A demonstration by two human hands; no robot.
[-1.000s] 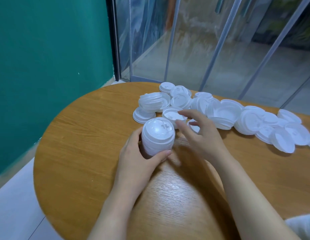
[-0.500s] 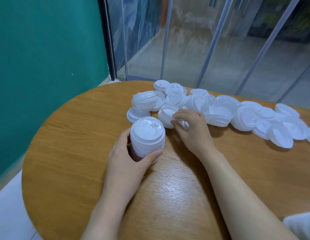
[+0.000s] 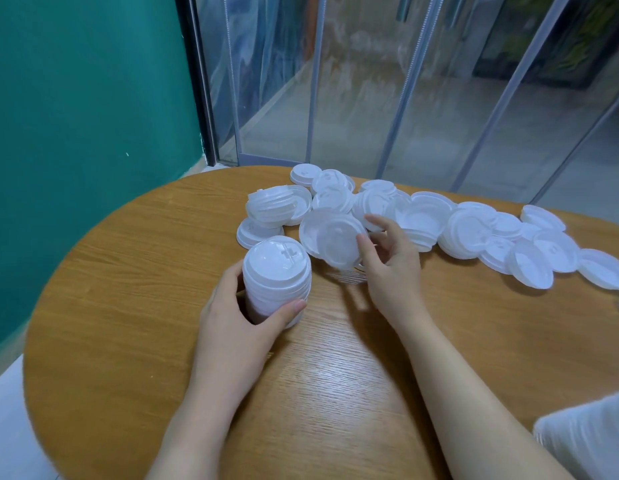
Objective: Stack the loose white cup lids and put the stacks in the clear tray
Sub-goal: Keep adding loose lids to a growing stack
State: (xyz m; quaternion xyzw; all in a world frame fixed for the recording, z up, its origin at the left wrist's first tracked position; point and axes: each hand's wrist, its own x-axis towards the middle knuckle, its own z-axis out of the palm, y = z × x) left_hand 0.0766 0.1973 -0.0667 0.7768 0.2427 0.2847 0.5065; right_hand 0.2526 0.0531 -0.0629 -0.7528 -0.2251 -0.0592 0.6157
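Observation:
A tall stack of white cup lids (image 3: pixel 276 278) stands on the round wooden table (image 3: pixel 128 323), and my left hand (image 3: pixel 239 317) is wrapped around its lower half. Just right of it my right hand (image 3: pixel 391 268) holds a single white lid (image 3: pixel 332 242), tilted on edge with its hollow side facing me, slightly above the table. Several loose white lids (image 3: pixel 474 230) lie in a band across the far side of the table, some overlapping. A short leaning pile of lids (image 3: pixel 271 207) sits at the band's left end. No clear tray is in view.
A teal wall (image 3: pixel 76 116) rises at the left. Glass panels with metal frames (image 3: pixel 387 81) stand right behind the table's far edge. A piece of white cloth (image 3: pixel 588 438) shows at the lower right corner. Bare wood lies between my arms and the near edge.
My right hand has picked one lid up from the pile and tipped it up on edge beside the stack. My left hand has kept its hold on the stack.

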